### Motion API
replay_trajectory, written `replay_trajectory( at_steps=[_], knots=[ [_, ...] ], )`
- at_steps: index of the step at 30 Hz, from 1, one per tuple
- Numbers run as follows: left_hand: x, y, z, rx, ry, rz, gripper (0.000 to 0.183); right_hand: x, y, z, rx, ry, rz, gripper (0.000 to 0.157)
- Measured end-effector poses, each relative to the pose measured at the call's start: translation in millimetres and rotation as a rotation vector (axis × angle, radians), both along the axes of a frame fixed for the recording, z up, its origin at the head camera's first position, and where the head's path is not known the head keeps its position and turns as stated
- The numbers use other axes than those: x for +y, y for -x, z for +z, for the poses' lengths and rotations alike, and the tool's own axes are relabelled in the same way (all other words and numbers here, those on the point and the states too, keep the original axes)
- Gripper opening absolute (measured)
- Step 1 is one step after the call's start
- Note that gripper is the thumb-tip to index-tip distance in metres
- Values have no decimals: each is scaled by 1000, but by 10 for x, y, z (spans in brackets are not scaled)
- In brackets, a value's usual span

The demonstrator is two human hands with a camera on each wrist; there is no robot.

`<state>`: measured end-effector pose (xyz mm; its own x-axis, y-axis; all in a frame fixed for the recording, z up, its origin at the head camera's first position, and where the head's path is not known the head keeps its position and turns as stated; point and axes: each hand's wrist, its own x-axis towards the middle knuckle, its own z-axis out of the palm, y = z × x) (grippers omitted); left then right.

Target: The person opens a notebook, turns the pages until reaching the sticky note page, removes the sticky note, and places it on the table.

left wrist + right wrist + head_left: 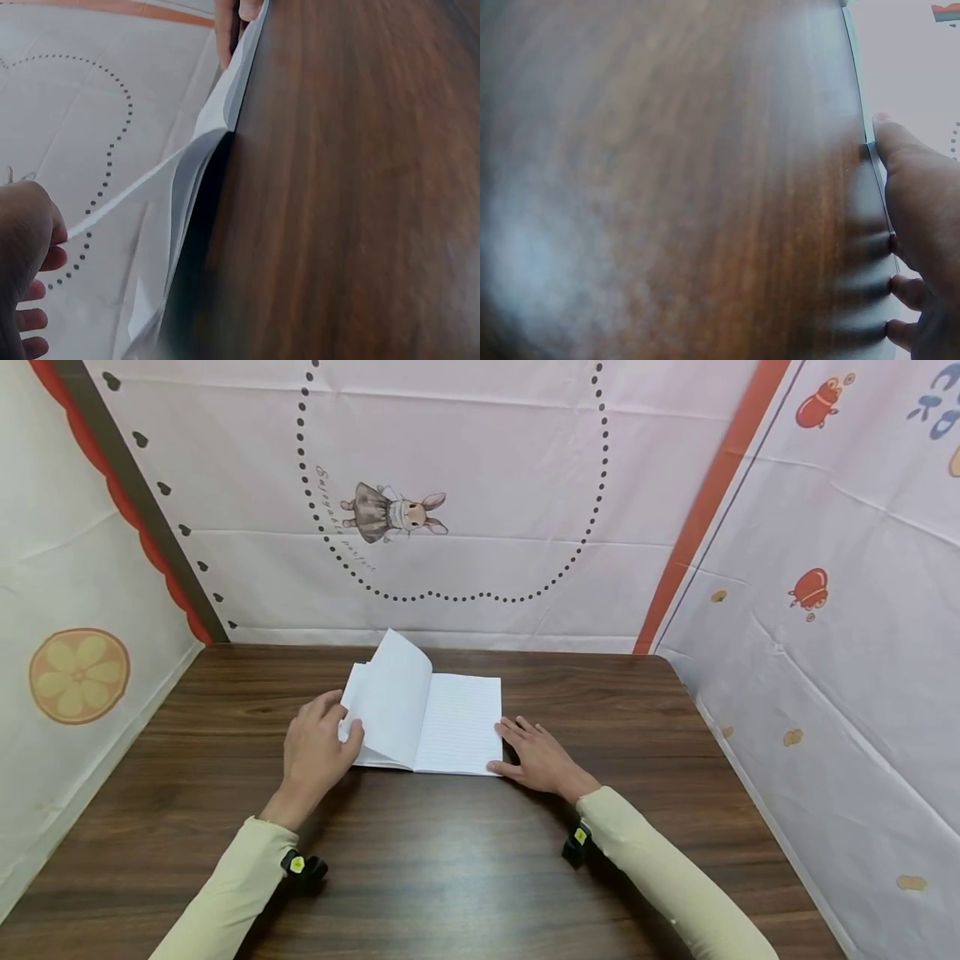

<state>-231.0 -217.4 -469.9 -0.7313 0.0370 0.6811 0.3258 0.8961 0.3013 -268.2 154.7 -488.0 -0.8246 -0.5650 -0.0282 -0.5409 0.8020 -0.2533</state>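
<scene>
An open notebook [459, 727] with ruled white pages lies on the wooden table. One of its left-hand pages [397, 697] is lifted and curves upward. My left hand [318, 743] is at the notebook's left side and pinches that page between thumb and forefinger; in the left wrist view the page [124, 199] stretches from those fingers to the spine. At the right edge, my right hand [536, 756] rests with its fingers spread, thumb and fingertips touching the page border. The right wrist view shows the thumb [900, 146] on the notebook's edge.
The dark wooden table [450, 868] spreads around the notebook. A printed white cloth [487, 485] hangs behind it, and another cloth [847, 635] stands along the right side. Each wrist carries a small black camera [306, 867] over a pale sleeve.
</scene>
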Motion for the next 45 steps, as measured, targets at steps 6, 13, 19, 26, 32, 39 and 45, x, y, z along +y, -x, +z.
replay_trajectory(
  at_steps=[6, 13, 19, 26, 32, 39, 45],
  knots=[
    [-72, -51, -70, -81, 41, 51, 24, 16, -2, -13, -12, 7, -7, 81],
    [-127, -89, -135, -338, 90, 89, 25, 20, -2, -20, -24, 27, -12, 80],
    [-156, -58, -201, -478, 123, 100, 27, 18, -11, -14, -28, 20, -12, 81],
    [-158, -46, -213, -497, 77, 114, 41, 12, -15, -10, -26, 14, -14, 81],
    [-194, -1, -193, -530, 138, 25, 65, 7, -10, -9, -28, 9, -17, 81],
    [-258, 33, -212, -565, 256, -126, 48, 1, 3, -8, -24, 12, -4, 80],
    [-311, 34, -228, -625, 268, -144, 51, 4, 3, -5, -25, 4, -10, 81]
  ],
)
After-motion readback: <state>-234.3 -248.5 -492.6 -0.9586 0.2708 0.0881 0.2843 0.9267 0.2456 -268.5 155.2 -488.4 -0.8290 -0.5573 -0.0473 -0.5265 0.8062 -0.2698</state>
